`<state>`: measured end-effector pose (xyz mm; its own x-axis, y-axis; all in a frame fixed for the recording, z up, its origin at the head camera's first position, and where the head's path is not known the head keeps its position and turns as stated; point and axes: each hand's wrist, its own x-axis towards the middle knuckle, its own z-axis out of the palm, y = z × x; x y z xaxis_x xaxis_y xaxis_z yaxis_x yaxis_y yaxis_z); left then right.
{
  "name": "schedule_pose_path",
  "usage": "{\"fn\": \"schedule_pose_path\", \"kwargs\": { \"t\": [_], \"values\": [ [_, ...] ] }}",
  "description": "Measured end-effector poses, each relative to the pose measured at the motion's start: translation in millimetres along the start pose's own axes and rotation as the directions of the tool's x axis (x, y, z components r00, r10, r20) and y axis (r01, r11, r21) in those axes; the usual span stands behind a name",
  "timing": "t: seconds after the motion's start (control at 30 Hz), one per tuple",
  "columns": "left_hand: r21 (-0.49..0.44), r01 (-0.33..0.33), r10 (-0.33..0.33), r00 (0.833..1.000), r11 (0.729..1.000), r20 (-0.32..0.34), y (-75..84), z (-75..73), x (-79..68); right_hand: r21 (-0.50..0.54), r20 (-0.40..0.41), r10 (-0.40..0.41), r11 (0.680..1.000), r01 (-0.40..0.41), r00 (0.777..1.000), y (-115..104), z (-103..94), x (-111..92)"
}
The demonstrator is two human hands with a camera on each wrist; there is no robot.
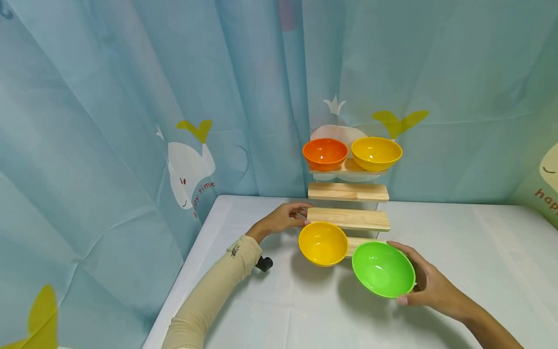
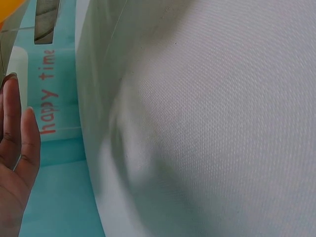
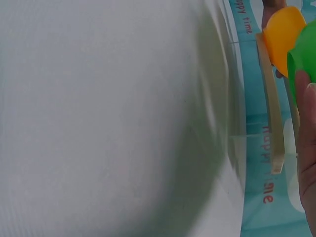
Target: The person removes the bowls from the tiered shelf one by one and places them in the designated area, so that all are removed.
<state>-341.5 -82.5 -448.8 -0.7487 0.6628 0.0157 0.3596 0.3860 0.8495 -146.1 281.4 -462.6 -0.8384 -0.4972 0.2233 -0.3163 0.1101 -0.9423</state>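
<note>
My right hand (image 1: 431, 286) grips a green bowl (image 1: 383, 269) by its right side, with the thumb at the near rim and fingers at the far rim. The bowl is tilted toward me, in front of the right part of the lowest slat of a stepped wooden rack (image 1: 348, 219). A yellow bowl (image 1: 323, 244) sits at the left part of that slat, its inside facing me. My left hand (image 1: 283, 218) is at the rack's left side, fingertips right at a slat's end; its fingers (image 2: 30, 143) look fairly straight in the left wrist view.
On the rack's top slat stand an orange bowl (image 1: 325, 154) at left and another yellow bowl (image 1: 377, 153) at right. A small black object (image 1: 264, 263) lies by the left sleeve. Behind the white-covered table (image 1: 457, 252) hangs a blue printed curtain (image 1: 261, 97).
</note>
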Motion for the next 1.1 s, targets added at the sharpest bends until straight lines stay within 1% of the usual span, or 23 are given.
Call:
{"fn": "schedule_pose_path", "kwargs": {
  "t": [0.2,0.27,0.4,0.53,0.7,0.87,0.97,1.07,1.1],
  "values": [
    [-0.008,-0.004,0.004,1.000,1.000,0.006,-0.3,0.4,0.6,0.099,0.073,0.018,0.995,-0.025,0.997,1.3,6.0,-0.4],
    [-0.012,-0.001,0.001,1.000,1.000,0.009,-0.4,0.9,0.6,0.125,0.092,0.011,0.992,-0.023,0.996,1.9,8.4,-1.2],
    [-0.009,0.005,-0.005,1.000,1.000,0.003,-0.9,1.1,-0.7,0.144,0.123,0.001,0.989,-0.019,0.992,4.6,14.6,-1.1],
    [-0.001,0.005,-0.005,1.000,1.000,-0.008,-1.4,0.5,-0.7,0.146,0.134,0.013,0.989,-0.032,0.991,6.0,20.8,0.4],
    [0.009,-0.006,0.006,1.000,1.000,0.000,-1.3,0.0,1.2,0.175,0.161,-0.001,0.984,-0.028,0.987,4.0,25.4,2.5],
    [0.017,-0.013,0.013,1.000,1.000,0.005,-1.6,-0.3,2.7,0.188,0.180,0.029,0.980,-0.063,0.983,3.9,28.8,3.1],
    [0.020,-0.010,0.010,1.000,1.000,0.006,-1.2,-0.6,2.9,0.195,0.188,0.084,0.973,-0.121,0.979,3.8,33.1,2.8],
    [0.021,-0.005,0.005,1.000,1.000,0.005,-0.6,-0.8,2.2,0.200,0.203,0.115,0.967,-0.156,0.972,5.5,36.4,2.7],
    [0.021,-0.003,0.003,1.000,1.000,0.005,-0.3,-0.9,1.7,0.197,0.210,0.112,0.968,-0.154,0.971,6.4,37.4,2.8]
  ]
}}
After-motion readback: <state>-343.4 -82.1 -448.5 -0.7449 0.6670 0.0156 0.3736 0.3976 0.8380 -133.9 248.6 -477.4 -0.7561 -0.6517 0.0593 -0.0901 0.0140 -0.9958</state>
